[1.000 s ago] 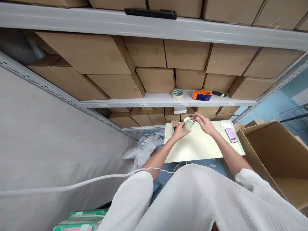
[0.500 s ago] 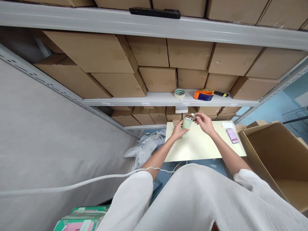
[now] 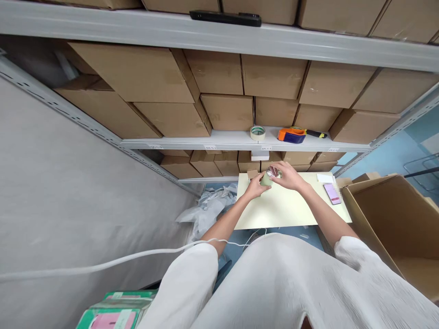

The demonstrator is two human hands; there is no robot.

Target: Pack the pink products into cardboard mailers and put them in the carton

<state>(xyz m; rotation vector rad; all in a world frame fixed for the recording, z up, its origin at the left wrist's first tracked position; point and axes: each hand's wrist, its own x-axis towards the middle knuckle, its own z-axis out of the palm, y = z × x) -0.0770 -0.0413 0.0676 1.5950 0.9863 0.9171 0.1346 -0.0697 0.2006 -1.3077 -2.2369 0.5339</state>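
Observation:
Over the pale yellow tabletop (image 3: pixel 288 208), a small pale green cylindrical container (image 3: pixel 265 179) with a shiny, mirror-like top is held slightly tilted. My left hand (image 3: pixel 255 186) is wrapped round its lower side, fingers closed. From the right, my right hand (image 3: pixel 287 175) grips the container near its upper rim, thumb and fingers bent around it. Part of the container is hidden behind the fingers. A small piece of brown cardboard (image 3: pixel 253 174) lies just behind my left hand.
A phone (image 3: pixel 332 193) and a white card (image 3: pixel 324 178) lie at the table's right. Beside them stands an open carton (image 3: pixel 380 205). A tape roll (image 3: pixel 257 133), an orange-and-blue tape dispenser (image 3: pixel 291 135) and a cutter (image 3: pixel 315 134) sit on the boxed shelf. A white cable (image 3: pixel 137 253) crosses on the left.
My right hand has moved left onto the container's upper part, where its fingers were at the rim's right side before. The container's shiny top has tipped more toward me.

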